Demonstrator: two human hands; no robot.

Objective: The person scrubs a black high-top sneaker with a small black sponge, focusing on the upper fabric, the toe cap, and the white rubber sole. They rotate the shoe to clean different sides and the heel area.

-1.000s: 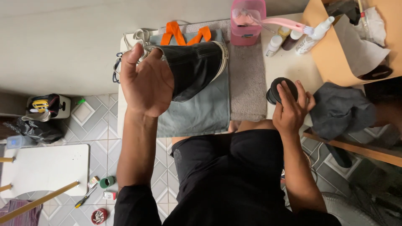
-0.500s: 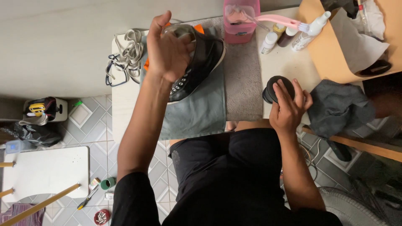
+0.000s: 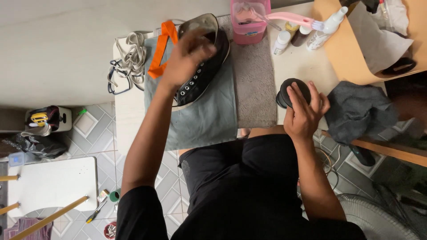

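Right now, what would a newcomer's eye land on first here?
The left hand presses on a black high-top sneaker lying on a grey-blue cloth at the table's middle. To the right, the right hand grips a round black container. A pink tub and pink brush stand out at the far edge.

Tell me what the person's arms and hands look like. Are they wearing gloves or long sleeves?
No gloves: the left hand and right hand are bare. Both forearms are bare too. Short black sleeves of a black top end above the elbows. I see no watch or bracelet.
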